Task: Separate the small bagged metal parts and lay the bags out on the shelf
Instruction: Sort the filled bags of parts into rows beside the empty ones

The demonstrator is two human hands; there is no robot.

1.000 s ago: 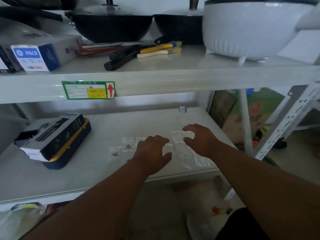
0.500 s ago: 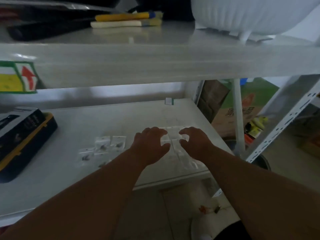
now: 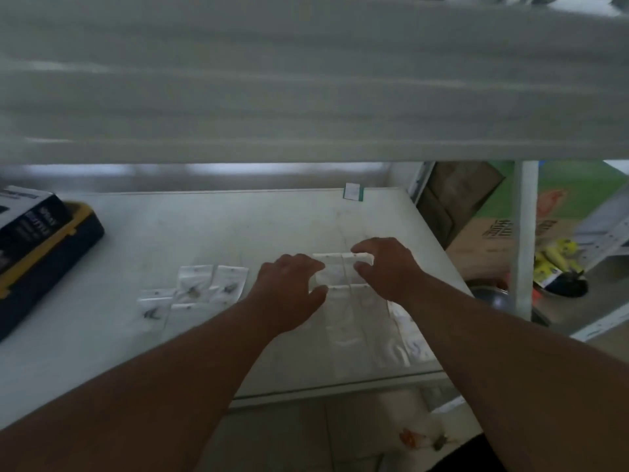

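Observation:
Several small clear bags joined in a sheet [image 3: 354, 321] lie on the white shelf [image 3: 238, 226] near its front right corner. My left hand [image 3: 289, 291] rests on the sheet's left side, fingers curled over its top left bag. My right hand [image 3: 384, 267] pinches the top right bag [image 3: 357, 258] between thumb and fingers. To the left, separate bags [image 3: 211, 284] with small dark metal parts lie flat in a loose cluster. Whether the pinched bag is torn free cannot be told.
A black and yellow case with a dark box on top [image 3: 37, 247] sits at the shelf's left. A small white tag [image 3: 353, 191] stands at the back edge. The upper shelf's front [image 3: 306, 97] fills the top. A shelf post [image 3: 526, 233] and cardboard boxes [image 3: 503, 226] are right.
The view has tilted down and closer, hiding the upper shelf's items. Both hands have moved to the top row of the bag sheet, the right hand now pinching its top right bag.

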